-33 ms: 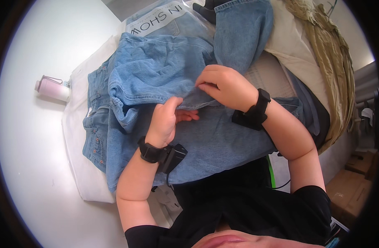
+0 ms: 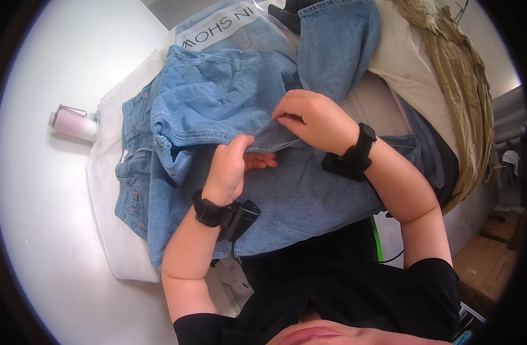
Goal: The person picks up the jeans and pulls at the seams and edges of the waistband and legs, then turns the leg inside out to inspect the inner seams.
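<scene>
Blue denim jeans (image 2: 217,77) lie spread across the work surface, waistband toward the left, one leg bunched over the other. My right hand (image 2: 314,118) pinches the edge of the upper leg between thumb and fingertips, near the middle. Beside it, my left hand (image 2: 228,167) has its thumb over the same seam edge and its fingers below it, the cloth between them. Parts of the fingertips on both hands are hidden by cloth or by the hands. Each wrist wears a black strapped device.
Behind the jeans lies a clear plastic bag (image 2: 263,34) with denim inside. A second denim piece (image 2: 338,43) lies at the back. Olive fabric (image 2: 456,63) hangs at the right. A pink-capped bottle (image 2: 74,122) lies at the left. Cardboard boxes (image 2: 486,270) stand lower right.
</scene>
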Tool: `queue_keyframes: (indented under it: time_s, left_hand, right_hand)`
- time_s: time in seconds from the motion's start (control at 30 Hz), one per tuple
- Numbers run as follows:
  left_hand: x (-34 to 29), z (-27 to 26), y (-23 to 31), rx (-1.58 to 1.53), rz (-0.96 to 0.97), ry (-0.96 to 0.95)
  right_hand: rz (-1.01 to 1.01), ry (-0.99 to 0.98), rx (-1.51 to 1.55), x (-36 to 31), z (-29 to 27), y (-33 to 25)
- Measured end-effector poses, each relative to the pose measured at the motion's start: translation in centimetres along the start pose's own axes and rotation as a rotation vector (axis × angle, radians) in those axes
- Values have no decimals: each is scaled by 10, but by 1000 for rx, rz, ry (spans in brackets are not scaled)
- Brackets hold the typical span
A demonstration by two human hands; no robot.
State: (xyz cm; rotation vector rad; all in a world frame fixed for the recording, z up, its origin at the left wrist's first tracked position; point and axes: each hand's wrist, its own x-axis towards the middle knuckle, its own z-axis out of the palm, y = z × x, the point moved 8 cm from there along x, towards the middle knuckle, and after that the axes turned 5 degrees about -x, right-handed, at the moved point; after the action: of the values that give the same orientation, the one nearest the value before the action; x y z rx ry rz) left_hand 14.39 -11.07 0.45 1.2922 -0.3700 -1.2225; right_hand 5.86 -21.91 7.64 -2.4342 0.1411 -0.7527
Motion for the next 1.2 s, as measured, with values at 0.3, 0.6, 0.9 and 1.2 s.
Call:
queue_keyframes:
  time_s: [0.3, 0.6, 0.9, 1.2]
  left_hand:
    - [-1, 8, 9, -101, 102, -15]
    - [-4, -16, 28, -271, 323, 182]
    - [-2, -22, 37, -258, 348, 218]
    - [-7, -14, 33, -79, 272, 153]
  right_hand:
    - [-86, -3, 8, 0, -3, -13]
    - [165, -171, -117, -1, -3, -3]
    - [-3, 40, -121, 1, -15, -7]
    - [-64, 46, -92, 3, -15, -14]
